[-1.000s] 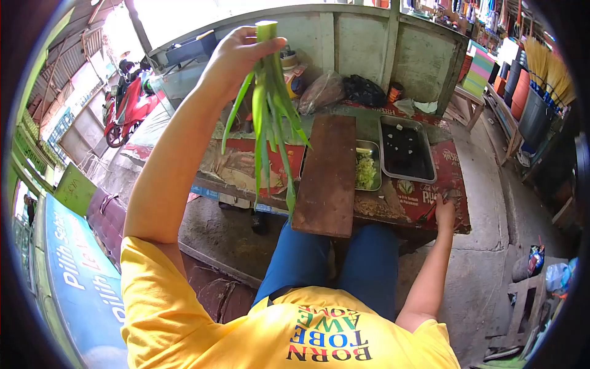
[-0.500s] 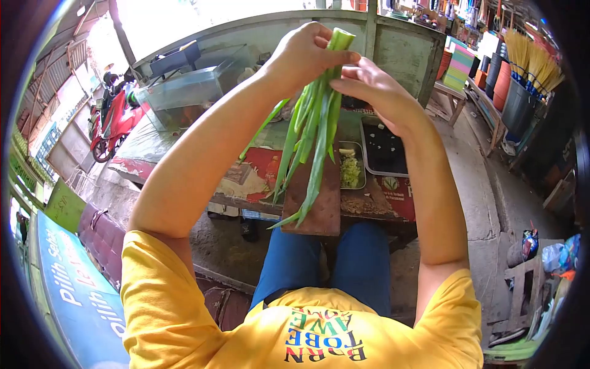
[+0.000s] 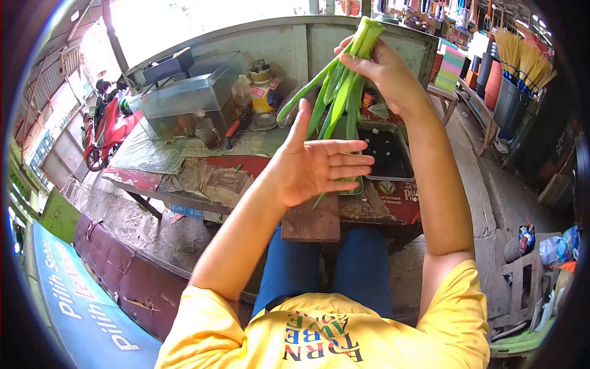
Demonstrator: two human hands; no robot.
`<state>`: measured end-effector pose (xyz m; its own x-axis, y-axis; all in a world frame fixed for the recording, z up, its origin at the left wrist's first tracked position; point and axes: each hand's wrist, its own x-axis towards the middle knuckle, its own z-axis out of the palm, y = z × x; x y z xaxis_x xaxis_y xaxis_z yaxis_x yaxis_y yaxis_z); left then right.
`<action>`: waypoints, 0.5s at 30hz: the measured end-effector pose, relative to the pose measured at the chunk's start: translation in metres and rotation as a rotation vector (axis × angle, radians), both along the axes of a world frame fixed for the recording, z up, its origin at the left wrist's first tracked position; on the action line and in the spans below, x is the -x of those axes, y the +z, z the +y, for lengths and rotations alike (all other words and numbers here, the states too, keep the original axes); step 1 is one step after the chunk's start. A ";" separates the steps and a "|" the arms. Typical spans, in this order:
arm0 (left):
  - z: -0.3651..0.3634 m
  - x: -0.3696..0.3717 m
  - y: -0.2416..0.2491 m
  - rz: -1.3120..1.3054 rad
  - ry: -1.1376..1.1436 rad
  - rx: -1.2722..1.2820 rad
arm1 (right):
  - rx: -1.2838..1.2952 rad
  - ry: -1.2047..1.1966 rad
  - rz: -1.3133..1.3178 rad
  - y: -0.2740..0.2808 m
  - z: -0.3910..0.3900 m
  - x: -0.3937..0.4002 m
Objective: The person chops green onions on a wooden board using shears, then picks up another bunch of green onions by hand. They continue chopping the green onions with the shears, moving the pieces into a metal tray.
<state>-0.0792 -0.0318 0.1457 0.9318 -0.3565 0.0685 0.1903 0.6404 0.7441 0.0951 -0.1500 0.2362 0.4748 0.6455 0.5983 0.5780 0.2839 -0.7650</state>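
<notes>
My right hand (image 3: 386, 69) is raised high and grips the thick pale-green base of a bunch of long green leaves (image 3: 339, 92), which hang down and fan out to the left. My left hand (image 3: 314, 163) is open, palm up with fingers spread, just below the hanging leaf tips and in front of them. Under both hands a brown wooden cutting board (image 3: 312, 222) lies on the table edge, mostly hidden by my left hand. A small metal tray with chopped green pieces (image 3: 354, 187) peeks out behind my fingers.
A dark metal tray (image 3: 386, 150) sits to the right of the board on the red-covered table (image 3: 402, 206). A clear plastic box (image 3: 184, 101), jars and bags crowd the back left. A wooden partition stands behind; a red motorbike (image 3: 101, 126) is far left, brooms and buckets far right.
The leaf bunch passed from my left hand to my right hand, which lifted it higher. My left hand let go, dropped and opened palm up beneath the leaves.
</notes>
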 end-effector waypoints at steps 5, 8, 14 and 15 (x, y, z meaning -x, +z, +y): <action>-0.015 -0.029 -0.038 0.128 0.097 0.510 | 0.188 0.112 -0.399 -0.034 -0.031 0.065; -0.019 -0.039 -0.072 -0.069 0.157 0.749 | 0.137 0.260 -0.547 -0.082 -0.044 0.101; -0.006 -0.046 -0.112 0.037 0.118 0.554 | 0.364 0.143 -0.744 -0.158 -0.072 0.137; -0.008 -0.048 -0.112 0.015 0.166 0.520 | 0.360 0.140 -0.742 -0.164 -0.075 0.139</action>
<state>-0.0314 -0.0396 0.0337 0.9749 -0.1270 0.1831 0.0632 0.9456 0.3192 -0.0434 -0.2245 0.0725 -0.0602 0.8807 0.4698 0.9449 0.2019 -0.2576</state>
